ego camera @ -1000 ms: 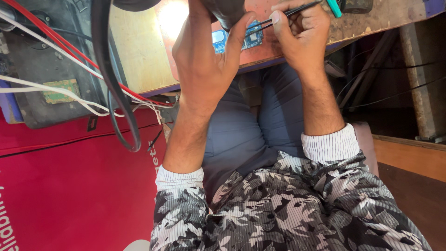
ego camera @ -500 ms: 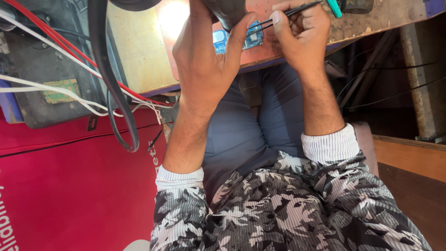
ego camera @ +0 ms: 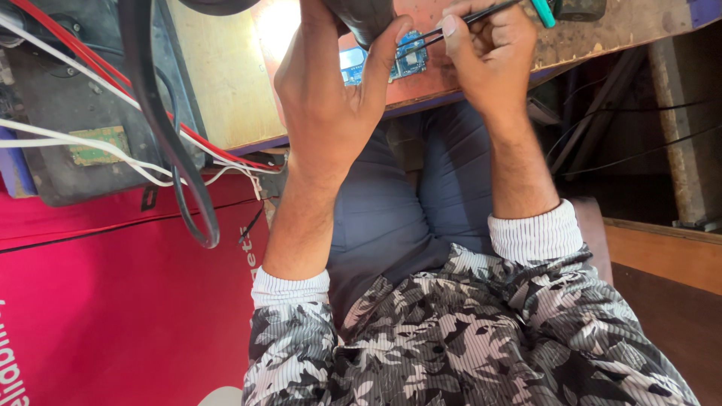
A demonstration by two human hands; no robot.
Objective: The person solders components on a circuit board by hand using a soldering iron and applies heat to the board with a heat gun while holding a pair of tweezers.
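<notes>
Fingers of left hand curled shut round a dark rounded object at the top edge of frame, most of it cut off so its kind cannot be told; thumb stretched out, tip just beside the blue circuit board. Right hand fingers pinched closed on black tweezers with a teal tip at the rear end; whether the tweezer points touch the board cannot be told. Board lies flat on the wooden table, near the table's front edge, between the two hands, partly hidden by the left thumb. Tweezers' long axis runs from upper right down to lower left, points toward the board. Table edge crosses just under the hands; below it, open room over the person's lap in blue-grey trousers. Left of the left forearm it is crowded: black cable loop hanging off the table edge, white and red wires across a dark device, red surface below. Right side: wooden table leg, thin dark cables, shadowed gap
</notes>
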